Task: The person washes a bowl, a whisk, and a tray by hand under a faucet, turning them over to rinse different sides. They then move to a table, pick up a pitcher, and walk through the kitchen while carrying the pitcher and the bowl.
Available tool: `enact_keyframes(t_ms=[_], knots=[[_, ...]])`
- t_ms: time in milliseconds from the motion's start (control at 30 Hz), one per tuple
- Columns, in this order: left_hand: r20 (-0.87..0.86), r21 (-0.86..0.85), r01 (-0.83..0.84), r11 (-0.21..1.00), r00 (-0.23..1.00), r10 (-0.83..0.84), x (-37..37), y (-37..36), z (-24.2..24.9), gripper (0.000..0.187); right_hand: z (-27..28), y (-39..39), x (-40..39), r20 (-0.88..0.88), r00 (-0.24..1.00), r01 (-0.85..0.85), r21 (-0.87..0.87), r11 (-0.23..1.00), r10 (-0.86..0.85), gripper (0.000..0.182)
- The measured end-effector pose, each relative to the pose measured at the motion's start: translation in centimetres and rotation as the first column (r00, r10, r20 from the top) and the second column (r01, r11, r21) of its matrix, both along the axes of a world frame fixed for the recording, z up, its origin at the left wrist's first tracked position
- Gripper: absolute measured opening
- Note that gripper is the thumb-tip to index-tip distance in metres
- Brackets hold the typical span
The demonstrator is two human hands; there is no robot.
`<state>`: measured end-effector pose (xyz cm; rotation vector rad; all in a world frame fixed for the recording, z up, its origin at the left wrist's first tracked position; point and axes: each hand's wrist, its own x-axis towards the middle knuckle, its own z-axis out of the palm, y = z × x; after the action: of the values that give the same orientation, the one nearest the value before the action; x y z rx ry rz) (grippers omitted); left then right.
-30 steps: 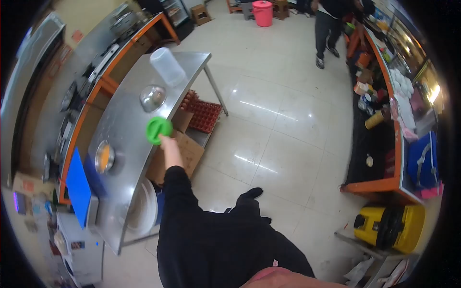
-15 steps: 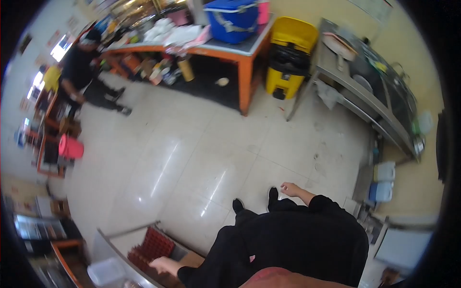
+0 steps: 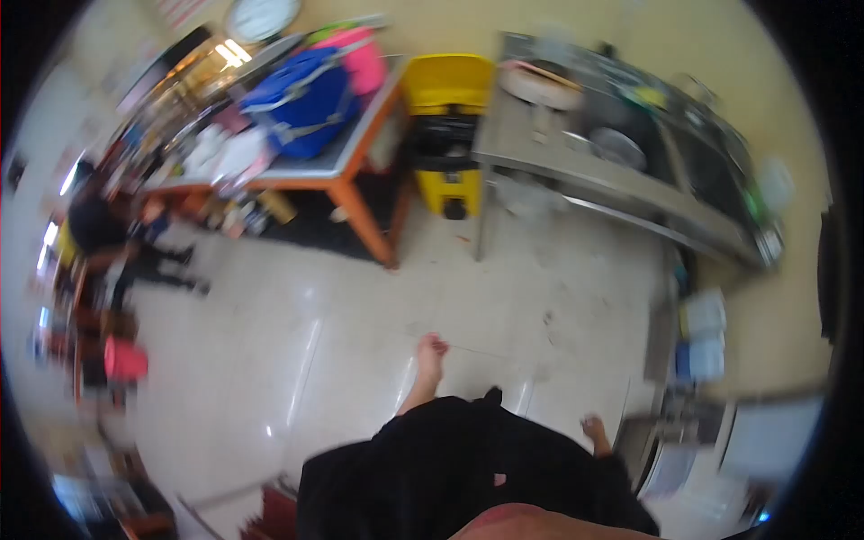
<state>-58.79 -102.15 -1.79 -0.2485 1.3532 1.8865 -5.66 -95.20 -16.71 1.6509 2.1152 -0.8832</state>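
Note:
My left hand (image 3: 432, 349) is out in front of me over the tiled floor (image 3: 378, 310), touching nothing. Nothing shows in it, and blur smears its fingers. My right hand (image 3: 594, 429) hangs low by my right side, near the metal equipment (image 3: 650, 441) there. It too looks bare, its fingers blurred. My dark clothing (image 3: 486, 450) fills the bottom of the view.
Ahead stand a yellow bin (image 3: 450, 85) with a raised lid and a steel sink counter (image 3: 576, 166). An orange-legged table (image 3: 355, 220) carries a blue cooler bag (image 3: 301, 103). Another person (image 3: 94, 220) is far left, near a pink bucket (image 3: 124, 358). Reddish-brown trays (image 3: 274, 515) lie lower left.
My view has turned left and moved forward. My left hand has come off the rack with the reddish-brown trays and swung forward; my right hand has swung back toward my side.

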Motion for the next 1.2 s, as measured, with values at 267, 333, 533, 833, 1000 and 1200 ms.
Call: enact_keyframes(t_ms=[267, 333, 533, 833, 1000, 1200], knots=[[-0.071, -0.051, -0.195, 0.980, 0.979, 0.191, -3.0, 6.3, 1.0, 0.024, -3.9, 11.8, 4.3, 0.046, 0.931, -0.357, -0.083, 0.930, 0.362, 0.019], [-0.050, -0.080, -0.245, 0.966, 0.969, 0.242, -4.8, 7.3, 1.7, 0.026, 0.1, 18.4, -1.7, -0.266, 0.949, -0.099, 0.253, 0.962, 0.168, 0.019], [-0.547, -0.061, -0.010, 0.998, 0.837, -0.025, -6.1, 24.3, 7.0, 0.026, 26.3, 46.0, -25.1, -0.720, 0.664, 0.402, 0.570, 0.716, 0.200, 0.012], [-0.991, -0.104, 0.039, 0.994, 0.083, -0.107, -5.5, 56.4, 10.3, 0.025, 15.5, 81.8, -34.6, 0.190, 0.899, -0.421, 0.122, 0.899, 0.395, 0.022], [-0.964, -0.261, -0.023, 0.965, 0.062, -0.260, -5.6, 56.5, 9.2, 0.034, 5.2, 83.2, -31.7, 0.327, 0.892, -0.316, -0.039, 0.948, 0.311, 0.026], [-0.939, -0.338, -0.017, 0.941, -0.061, -0.338, -6.0, 56.1, 7.6, 0.032, -0.3, 84.3, -32.0, 0.390, 0.892, -0.278, 0.078, 0.957, 0.228, 0.055]])
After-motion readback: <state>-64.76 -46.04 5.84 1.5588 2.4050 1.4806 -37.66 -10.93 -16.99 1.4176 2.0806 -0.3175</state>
